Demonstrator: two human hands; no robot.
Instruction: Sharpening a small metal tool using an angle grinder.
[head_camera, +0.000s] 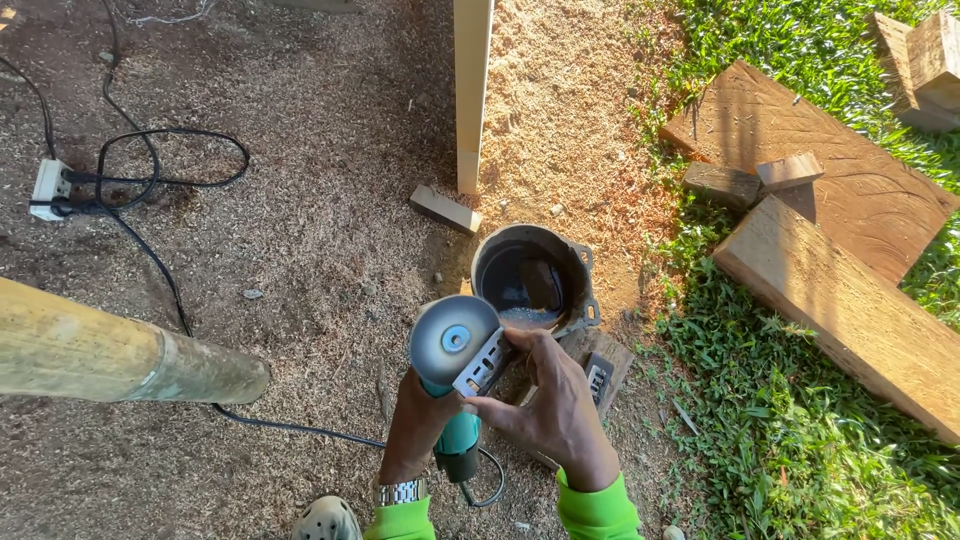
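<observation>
Person stands on sawdust ground, looking down at both hands. Left hand is wrapped around the teal body of an angle grinder, watch on the wrist, disc face turned up toward the camera. Right hand is at the grinder head, fingers closed on a small grey metal tool or flange piece just beside the disc; exact grip partly hidden. Grinder cable trails off left toward an extension socket.

Just beyond the grinder sits a dark round metal pot with some liquid, resting by a wood block. A pale upright post, 1 round log at left, planks on grass at right.

Step in hand, judged: fitting or adjusting the disc, not cutting; disc looks still. Next move likely calls for holding the body steady with the left while the right tightens or frees the disc fixing, keeping fingers off the disc edge and the switch
</observation>
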